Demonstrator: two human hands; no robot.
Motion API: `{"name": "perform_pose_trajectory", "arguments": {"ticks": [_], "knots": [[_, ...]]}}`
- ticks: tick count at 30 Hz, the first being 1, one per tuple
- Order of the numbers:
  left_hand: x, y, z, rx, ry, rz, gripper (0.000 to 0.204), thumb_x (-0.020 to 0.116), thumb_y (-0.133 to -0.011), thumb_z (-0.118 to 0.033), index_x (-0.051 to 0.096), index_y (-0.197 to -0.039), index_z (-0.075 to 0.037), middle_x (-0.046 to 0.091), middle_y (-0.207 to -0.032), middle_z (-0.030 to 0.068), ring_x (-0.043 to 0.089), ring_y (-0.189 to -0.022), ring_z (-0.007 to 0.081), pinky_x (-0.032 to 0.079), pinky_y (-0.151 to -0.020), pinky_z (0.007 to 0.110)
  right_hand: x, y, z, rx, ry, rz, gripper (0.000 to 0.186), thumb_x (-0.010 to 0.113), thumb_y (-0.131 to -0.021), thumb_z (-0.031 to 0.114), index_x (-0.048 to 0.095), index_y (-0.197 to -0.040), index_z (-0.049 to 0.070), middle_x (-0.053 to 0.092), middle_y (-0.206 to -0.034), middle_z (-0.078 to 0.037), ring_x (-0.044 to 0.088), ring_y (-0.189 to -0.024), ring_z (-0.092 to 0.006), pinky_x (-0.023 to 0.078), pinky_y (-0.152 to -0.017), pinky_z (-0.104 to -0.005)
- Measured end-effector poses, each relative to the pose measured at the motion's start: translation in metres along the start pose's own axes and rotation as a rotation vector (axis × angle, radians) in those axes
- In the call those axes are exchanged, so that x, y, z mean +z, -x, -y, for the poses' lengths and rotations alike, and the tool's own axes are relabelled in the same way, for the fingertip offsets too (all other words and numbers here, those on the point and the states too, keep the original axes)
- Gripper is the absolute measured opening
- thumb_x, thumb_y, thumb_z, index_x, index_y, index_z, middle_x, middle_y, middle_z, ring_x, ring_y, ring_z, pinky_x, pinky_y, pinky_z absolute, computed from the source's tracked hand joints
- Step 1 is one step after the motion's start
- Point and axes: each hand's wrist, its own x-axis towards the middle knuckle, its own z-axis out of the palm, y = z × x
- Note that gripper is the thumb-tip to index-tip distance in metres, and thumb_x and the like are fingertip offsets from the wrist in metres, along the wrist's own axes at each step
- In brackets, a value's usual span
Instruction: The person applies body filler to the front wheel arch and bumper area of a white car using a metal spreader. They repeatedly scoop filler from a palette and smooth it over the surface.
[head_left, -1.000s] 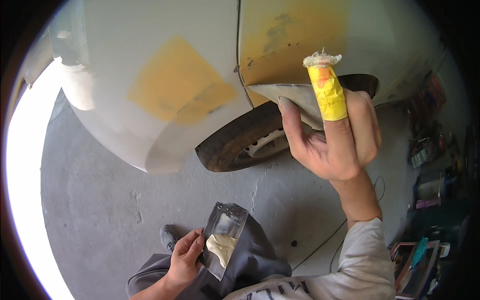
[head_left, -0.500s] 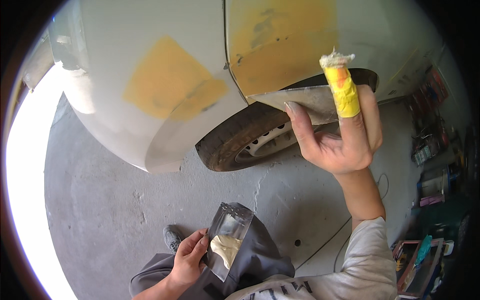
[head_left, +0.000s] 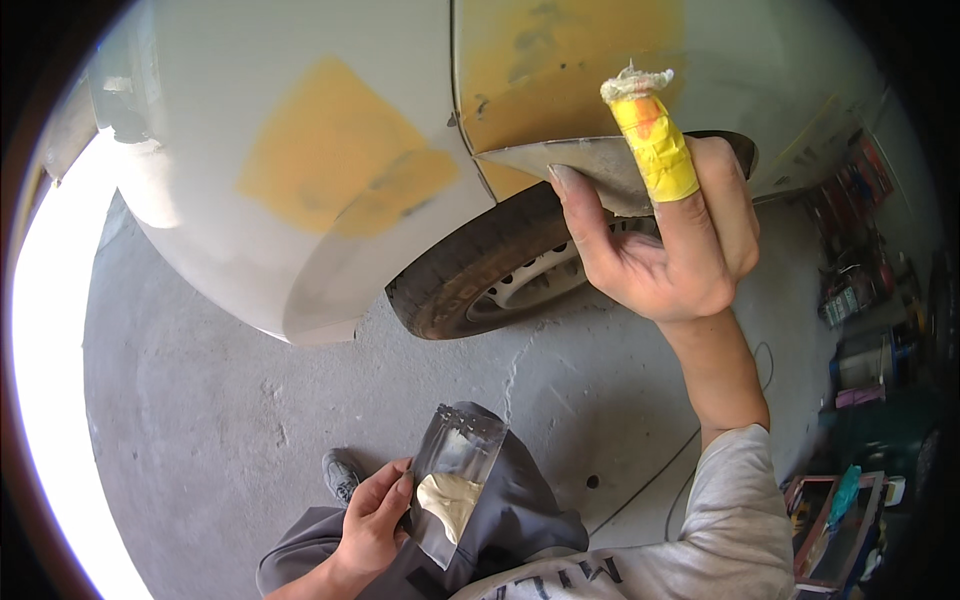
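My right hand (head_left: 680, 230) is raised before a pale car panel (head_left: 250, 90), gripping a thin metal spreader (head_left: 535, 160) whose tip lies over the lower edge of a yellowish patch (head_left: 570, 100); contact is unclear. One finger wears yellow wrapping (head_left: 652, 150) with a frayed, pale top. Low in the view, my left hand (head_left: 375, 510) grips a clear-looking rectangular plate (head_left: 480, 440) bearing cream paste (head_left: 447, 497), held over my dark-trousered leg. A second yellowish patch (head_left: 335, 160) is on the panel to the left.
A tyre and wheel (head_left: 445, 290) sit under the arch, above the cracked grey floor (head_left: 230, 420). At right are cluttered tools and containers (head_left: 850, 300), a framed tray (head_left: 830, 525) and a cable (head_left: 650, 483) on the floor. Bright light enters at far left.
My right hand with the spreader shifted right about half a second ago, then rose and moved back leftward. My left hand and the plate have barely moved.
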Motion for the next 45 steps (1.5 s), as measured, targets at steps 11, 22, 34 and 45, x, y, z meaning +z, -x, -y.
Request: {"name": "perform_pose_trajectory", "arguments": {"ticks": [11,22,34,45], "knots": [[0.003,0.005,-0.005,-0.001,0.021,-0.022,0.032,0.048,-0.114,-0.021,0.061,-0.134,0.0,0.067,-0.093,-0.0056,0.035,-0.054,-0.0021,0.024,-0.047,0.018,-0.004,0.015,-0.001,0.006,-0.015,0.019,0.037,0.091,-0.072,0.012,0.078,-0.104,-0.001,0.065,-0.085,-0.007,0.056,-0.06,-0.0202,0.046,-0.051,-0.0297],[0.002,0.006,-0.007,-0.036,-0.027,-0.044,0.032,0.049,-0.114,-0.02,0.059,-0.137,0.001,0.06,-0.082,-0.0084,0.032,-0.053,-0.0018,0.023,-0.047,0.019,-0.045,0.067,0.064,0.528,-0.258,0.32,0.036,0.088,-0.073,0.005,0.076,-0.107,0.002,0.064,-0.086,-0.006,0.059,-0.067,-0.0221,0.049,-0.059,-0.0361],[-0.021,0.0,0.009,0.24,0.104,-0.008,0.039,0.052,-0.112,-0.02,0.054,-0.143,0.004,0.074,-0.111,0.0118,0.072,-0.091,0.0158,0.059,-0.079,0.029,-0.082,0.1,0.12,1.065,-0.905,0.516,0.019,0.075,-0.094,0.003,0.077,-0.113,0.003,0.076,-0.106,-0.009,0.076,-0.094,-0.024,0.06,-0.081,-0.0337],[-0.028,-0.014,0.019,0.364,0.06,-0.122,0.046,0.056,-0.109,-0.019,0.05,-0.15,0.002,0.071,-0.118,0.0115,0.072,-0.092,0.0181,0.061,-0.084,0.037,-0.079,0.111,0.138,1.333,-0.737,0.309,0.049,0.076,-0.096,0.011,0.058,-0.138,-0.005,0.073,-0.117,-0.022,0.074,-0.106,-0.0309,0.057,-0.094,-0.0373]]}}
